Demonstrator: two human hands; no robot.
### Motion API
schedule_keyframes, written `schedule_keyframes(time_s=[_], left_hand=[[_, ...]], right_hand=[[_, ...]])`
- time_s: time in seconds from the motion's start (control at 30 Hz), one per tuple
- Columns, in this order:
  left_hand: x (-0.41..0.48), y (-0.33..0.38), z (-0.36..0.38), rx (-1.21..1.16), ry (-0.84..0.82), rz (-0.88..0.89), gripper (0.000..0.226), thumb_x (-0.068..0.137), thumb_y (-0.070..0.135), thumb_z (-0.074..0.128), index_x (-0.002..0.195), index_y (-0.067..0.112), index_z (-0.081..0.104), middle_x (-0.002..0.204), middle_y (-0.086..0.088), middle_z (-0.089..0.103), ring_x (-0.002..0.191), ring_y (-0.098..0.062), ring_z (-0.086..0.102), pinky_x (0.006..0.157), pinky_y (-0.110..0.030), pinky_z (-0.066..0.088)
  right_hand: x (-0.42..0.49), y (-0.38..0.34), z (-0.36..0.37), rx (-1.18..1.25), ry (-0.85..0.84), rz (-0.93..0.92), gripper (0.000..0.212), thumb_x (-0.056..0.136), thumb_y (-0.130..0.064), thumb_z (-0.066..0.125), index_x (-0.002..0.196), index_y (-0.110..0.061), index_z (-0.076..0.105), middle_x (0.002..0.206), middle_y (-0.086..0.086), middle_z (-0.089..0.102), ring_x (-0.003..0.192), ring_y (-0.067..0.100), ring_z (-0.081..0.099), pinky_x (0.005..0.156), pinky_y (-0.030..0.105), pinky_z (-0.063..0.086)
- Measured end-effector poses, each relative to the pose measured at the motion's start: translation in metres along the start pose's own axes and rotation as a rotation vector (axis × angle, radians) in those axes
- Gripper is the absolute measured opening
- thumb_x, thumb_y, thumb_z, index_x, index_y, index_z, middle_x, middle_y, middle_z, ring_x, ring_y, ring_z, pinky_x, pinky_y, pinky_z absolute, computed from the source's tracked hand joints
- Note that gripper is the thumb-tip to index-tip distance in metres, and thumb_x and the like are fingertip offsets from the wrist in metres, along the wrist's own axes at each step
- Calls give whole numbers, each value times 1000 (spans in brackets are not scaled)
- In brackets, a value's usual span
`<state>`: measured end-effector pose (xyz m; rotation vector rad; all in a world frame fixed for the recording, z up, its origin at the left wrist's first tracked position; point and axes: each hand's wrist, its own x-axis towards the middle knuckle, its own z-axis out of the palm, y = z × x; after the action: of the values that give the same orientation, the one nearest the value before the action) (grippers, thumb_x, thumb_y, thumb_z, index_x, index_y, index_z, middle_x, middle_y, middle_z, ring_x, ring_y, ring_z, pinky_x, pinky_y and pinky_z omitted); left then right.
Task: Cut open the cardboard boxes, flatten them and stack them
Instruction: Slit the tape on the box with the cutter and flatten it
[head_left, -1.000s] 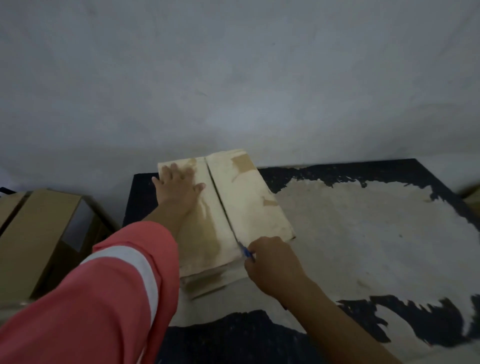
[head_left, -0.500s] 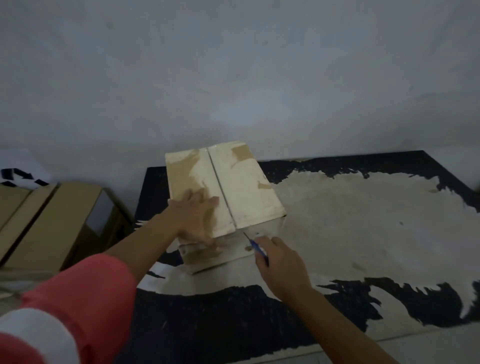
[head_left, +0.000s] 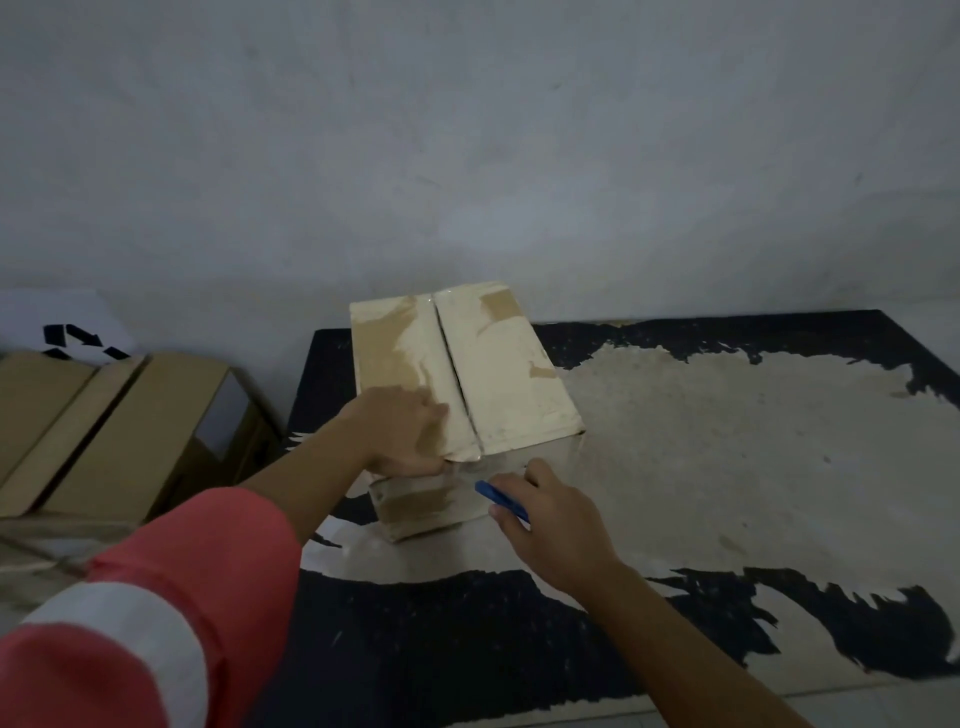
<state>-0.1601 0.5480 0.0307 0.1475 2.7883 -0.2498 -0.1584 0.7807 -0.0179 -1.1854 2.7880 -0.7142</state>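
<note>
Head view: left hand (head_left: 402, 431) presses flat on left flap (head_left: 389, 348); right hand (head_left: 553, 525) grips blue cutter (head_left: 500, 498). Cardboard box (head_left: 498, 384), frame centre, on table (head_left: 727, 441); seam (head_left: 454, 374) runs away toward wall (head_left: 467, 156), near end just above cutter tip, right hand nearer.

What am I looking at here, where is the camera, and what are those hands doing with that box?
No machine here: these are a person's two bare hands, filmed by one camera worn on the head, looking forward and down. On the worn black table stands a pale cardboard box with a dark gap between its two top flaps. The left hand presses on the near left flap. The right hand grips a small blue cutter just in front of the box. More brown boxes sit to the left, beside the table.
</note>
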Motion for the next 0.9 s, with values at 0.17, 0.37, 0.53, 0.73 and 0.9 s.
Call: schedule_keyframes(time_s=[0.17,0.37,0.53,0.73,0.9], left_hand=[[0,0,-1,15,-6,7,82,86,72,40,149,21,26,143,-8,39,120,-28,48,96,-39,40],[0,2,-2,14,-8,13,79,88,68,42,149,21,25,144,-8,39,120,-28,48,96,-38,40],[-2,5,-1,21,1,-1,86,87,71,40,154,35,1,150,-6,30,125,-28,43,101,-39,40],[-2,11,-4,38,-12,7,87,88,69,41,145,48,-21,147,-11,30,119,-32,44,94,-40,42],[-2,13,-7,73,-50,8,80,90,66,39,148,48,-13,149,-13,26,121,-34,42,96,-42,41]], right_hand=[[6,-5,2,35,18,-11,30,92,-34,54,117,-21,63,88,-3,43,58,9,41,50,9,22],[10,-16,8,-10,74,57,25,84,-29,65,108,-24,66,79,2,50,48,7,33,40,15,26],[5,-23,8,-31,102,180,24,91,-29,62,113,-21,66,93,7,53,54,14,39,44,20,27],[4,-27,-4,-26,4,271,33,100,-37,42,130,-28,54,112,2,47,83,19,58,67,25,40],[5,-25,-7,-34,-42,282,35,100,-38,40,132,-31,51,113,1,46,86,18,56,74,27,44]])
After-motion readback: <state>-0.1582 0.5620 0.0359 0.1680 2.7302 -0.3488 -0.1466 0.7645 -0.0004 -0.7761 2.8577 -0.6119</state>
